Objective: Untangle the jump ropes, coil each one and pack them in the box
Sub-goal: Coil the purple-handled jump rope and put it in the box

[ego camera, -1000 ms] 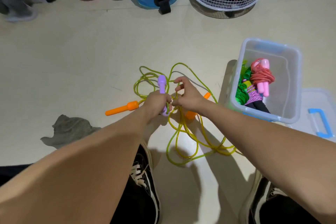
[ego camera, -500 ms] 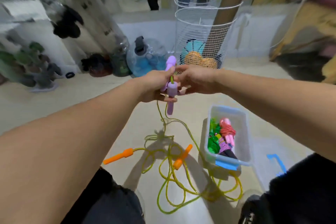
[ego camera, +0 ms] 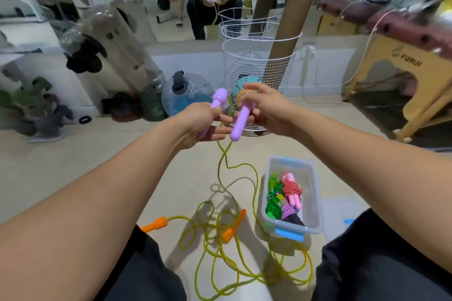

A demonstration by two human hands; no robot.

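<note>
We hold 1 purple handle in each hand, raised above the floor so the yellow-green rope hangs free and its loops can drop out of the tangle. Our left hand (ego camera: 204, 121) is curled around the left purple handle (ego camera: 215, 105), which stands nearly upright with its knob on top. Our right hand (ego camera: 265, 109) pinches the top of the right purple handle (ego camera: 238, 126), which tilts down and to the left. The 2 handles sit near each other, apart, and we judge that keeping them paired is meant to give the start of a coil.

From the handles the purple-handled rope (ego camera: 223, 156) falls to the floor (ego camera: 61, 166) and joins a loose heap of loops between our knees. There it crosses the orange-handled rope (ego camera: 195, 222), whose 2 orange handles (ego camera: 155, 224) lie on the floor, 1 left of the heap and 1 in it. We cannot tell which strand belongs to which rope.

The clear box (ego camera: 315, 203) stands on the floor to the right of the heap, already holding coiled ropes in green, red and purple along its left side. So 2 ropes remain, by our reckoning.
</note>
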